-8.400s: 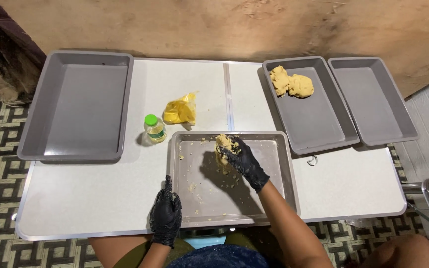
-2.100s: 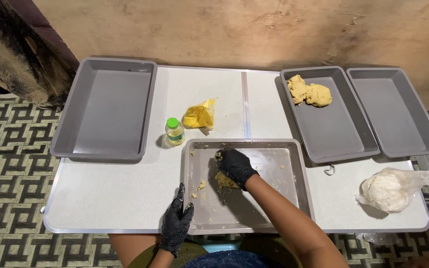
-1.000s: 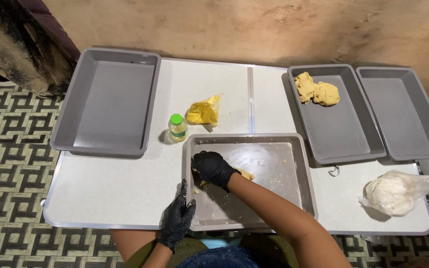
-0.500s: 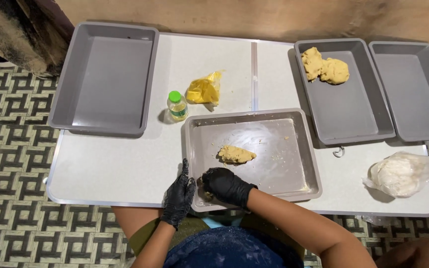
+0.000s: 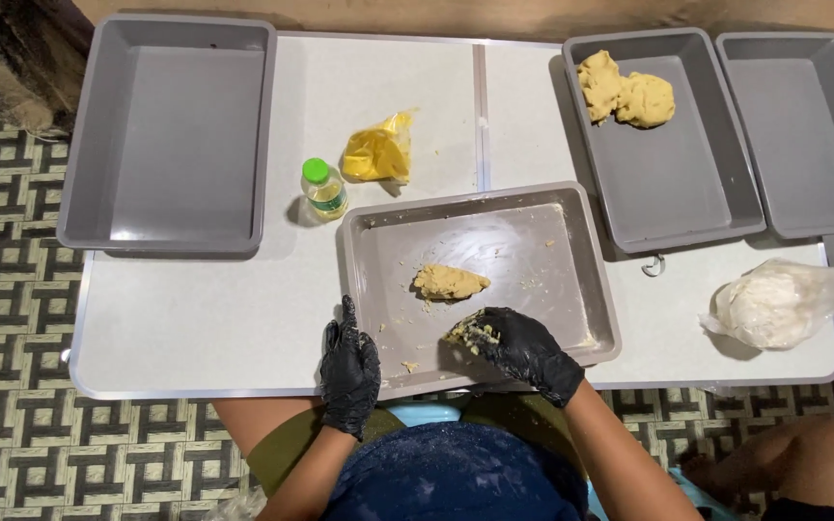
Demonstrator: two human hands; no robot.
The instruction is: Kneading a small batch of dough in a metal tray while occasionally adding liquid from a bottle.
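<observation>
A grey metal tray [image 5: 552,232] lies in front of me with a small lump of yellow dough [image 5: 448,282] near its middle and crumbs scattered about. My right hand [image 5: 518,345], in a black glove, rests at the tray's near edge with its fingers curled around bits of dough. My left hand [image 5: 347,365], also gloved, presses flat on the tray's near left corner and holds nothing.
A large empty grey tub [image 5: 171,135] sits at the far left. A small bottle with a green cap [image 5: 322,189] and a yellow bag [image 5: 378,152] stand behind the tray. Two grey tubs are at the right, one [image 5: 673,174] holding dough [image 5: 625,92], the other [image 5: 803,135] empty. A plastic bag of white dough [image 5: 774,304] lies near the right edge.
My right hand pushed the dough around the tray, left a lump in the middle and drew back to the near edge. The view shifted downward.
</observation>
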